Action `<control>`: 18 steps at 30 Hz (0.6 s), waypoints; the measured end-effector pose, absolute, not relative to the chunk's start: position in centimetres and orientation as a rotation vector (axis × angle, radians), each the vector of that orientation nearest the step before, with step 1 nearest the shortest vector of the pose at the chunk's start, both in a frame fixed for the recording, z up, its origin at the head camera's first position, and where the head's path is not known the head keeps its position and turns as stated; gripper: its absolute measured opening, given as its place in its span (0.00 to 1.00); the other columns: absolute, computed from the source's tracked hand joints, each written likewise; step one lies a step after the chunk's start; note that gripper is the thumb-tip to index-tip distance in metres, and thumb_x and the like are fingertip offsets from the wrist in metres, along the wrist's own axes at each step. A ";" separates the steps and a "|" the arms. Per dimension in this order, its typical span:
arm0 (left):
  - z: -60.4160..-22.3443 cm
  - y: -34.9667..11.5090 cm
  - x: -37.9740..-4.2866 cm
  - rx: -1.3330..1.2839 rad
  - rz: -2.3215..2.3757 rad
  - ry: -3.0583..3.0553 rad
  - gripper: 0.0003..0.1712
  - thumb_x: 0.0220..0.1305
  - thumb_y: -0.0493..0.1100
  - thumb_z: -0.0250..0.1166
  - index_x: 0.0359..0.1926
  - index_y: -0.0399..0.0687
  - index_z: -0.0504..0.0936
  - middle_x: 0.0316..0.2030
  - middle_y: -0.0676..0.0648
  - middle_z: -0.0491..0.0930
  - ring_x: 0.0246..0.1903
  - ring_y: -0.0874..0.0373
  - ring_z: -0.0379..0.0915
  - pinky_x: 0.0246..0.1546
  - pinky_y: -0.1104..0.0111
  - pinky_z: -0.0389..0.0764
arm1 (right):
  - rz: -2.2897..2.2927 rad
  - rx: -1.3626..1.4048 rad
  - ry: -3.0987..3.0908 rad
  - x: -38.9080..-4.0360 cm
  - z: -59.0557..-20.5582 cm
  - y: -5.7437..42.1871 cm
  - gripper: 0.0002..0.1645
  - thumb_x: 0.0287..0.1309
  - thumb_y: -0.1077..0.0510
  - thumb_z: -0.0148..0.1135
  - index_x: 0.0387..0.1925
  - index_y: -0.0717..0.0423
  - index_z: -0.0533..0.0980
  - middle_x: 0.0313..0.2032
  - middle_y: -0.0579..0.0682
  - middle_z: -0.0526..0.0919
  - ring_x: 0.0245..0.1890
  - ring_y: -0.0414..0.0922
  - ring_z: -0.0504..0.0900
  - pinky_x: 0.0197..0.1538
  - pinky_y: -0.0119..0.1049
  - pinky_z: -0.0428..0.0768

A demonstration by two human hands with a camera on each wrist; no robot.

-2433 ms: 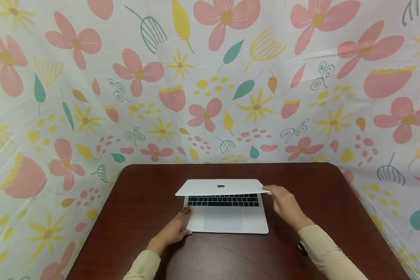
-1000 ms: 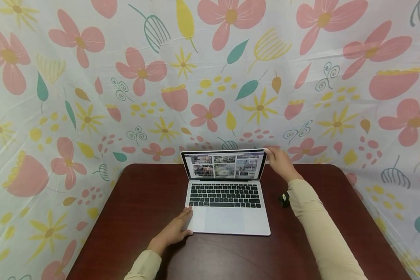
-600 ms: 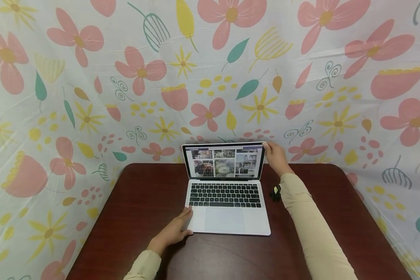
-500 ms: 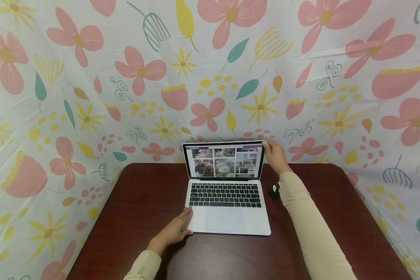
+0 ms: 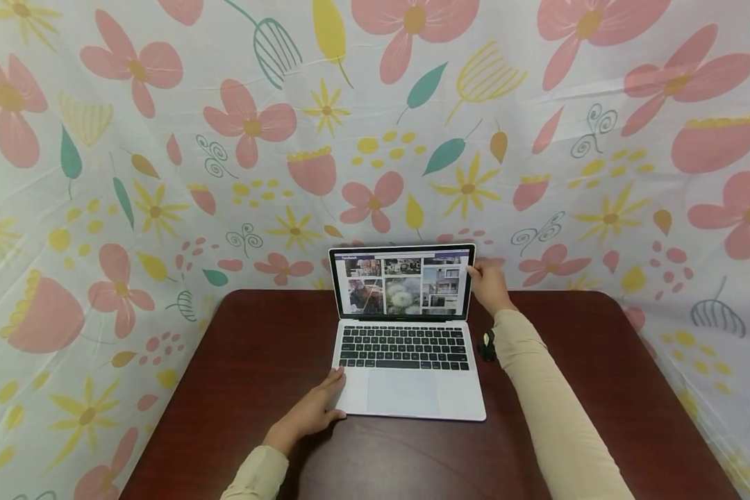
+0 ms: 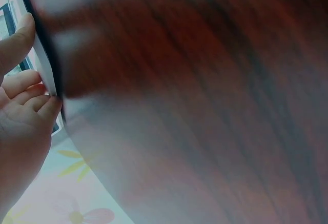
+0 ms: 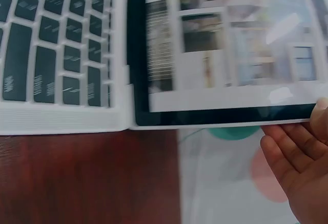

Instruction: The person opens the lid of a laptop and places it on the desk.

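Note:
A silver laptop (image 5: pixel 406 396) stands unfolded on the table, its lit screen (image 5: pixel 403 285) leaning back and showing a page of pictures. My left hand (image 5: pixel 311 410) holds the front left corner of the base, fingers at the left side and thumb at the front edge. In the left wrist view, that hand (image 6: pixel 23 121) lies against the laptop's edge. My right hand (image 5: pixel 490 283) grips the right edge of the screen, a little below its top corner. The right wrist view has the thumb of this hand (image 7: pixel 302 167) at the bezel and its other fingers behind the lid.
The dark red-brown wooden table (image 5: pixel 256 347) has rounded far corners. A white cloth with printed flowers (image 5: pixel 375 139) hangs close behind it and along both sides. A small black object (image 5: pixel 487 346) shows at my right wrist, by the sleeve.
From nearly folded down, the lid has swung up and back, uncovering the lit screen. My right hand rose with it, then shifted slightly down the screen's right edge. My left hand has stayed put.

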State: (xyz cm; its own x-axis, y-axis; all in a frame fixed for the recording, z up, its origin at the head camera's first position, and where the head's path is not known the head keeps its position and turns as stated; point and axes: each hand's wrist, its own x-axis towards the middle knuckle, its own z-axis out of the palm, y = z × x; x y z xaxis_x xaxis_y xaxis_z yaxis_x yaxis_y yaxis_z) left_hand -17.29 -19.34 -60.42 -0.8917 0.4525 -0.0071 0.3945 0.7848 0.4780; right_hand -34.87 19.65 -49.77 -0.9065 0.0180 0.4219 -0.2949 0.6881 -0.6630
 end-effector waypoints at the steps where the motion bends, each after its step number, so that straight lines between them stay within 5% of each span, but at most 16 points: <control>1: -60.4 -19.3 -17.3 0.677 0.722 2.851 0.42 0.58 0.43 0.70 0.69 0.32 0.62 0.72 0.38 0.55 0.71 0.44 0.49 0.64 0.52 0.62 | 1.088 0.203 -2.512 -34.8 -50.2 19.7 0.16 0.70 0.61 0.51 0.25 0.67 0.68 0.18 0.54 0.66 0.20 0.50 0.64 0.28 0.42 0.65; 10: -60.5 -19.3 -17.2 0.669 0.716 2.851 0.43 0.58 0.44 0.70 0.69 0.33 0.61 0.72 0.39 0.55 0.71 0.44 0.49 0.64 0.53 0.62 | 1.163 0.082 -2.641 -34.4 -52.9 19.8 0.21 0.72 0.58 0.47 0.47 0.76 0.73 0.38 0.71 0.79 0.35 0.61 0.78 0.41 0.54 0.75; 18: -60.3 -19.5 -17.0 0.704 0.732 2.849 0.42 0.58 0.43 0.70 0.68 0.31 0.62 0.71 0.37 0.56 0.70 0.43 0.50 0.64 0.52 0.63 | 1.186 0.024 -2.686 -34.3 -54.9 19.7 0.23 0.73 0.55 0.46 0.51 0.74 0.73 0.46 0.73 0.78 0.47 0.66 0.77 0.48 0.56 0.75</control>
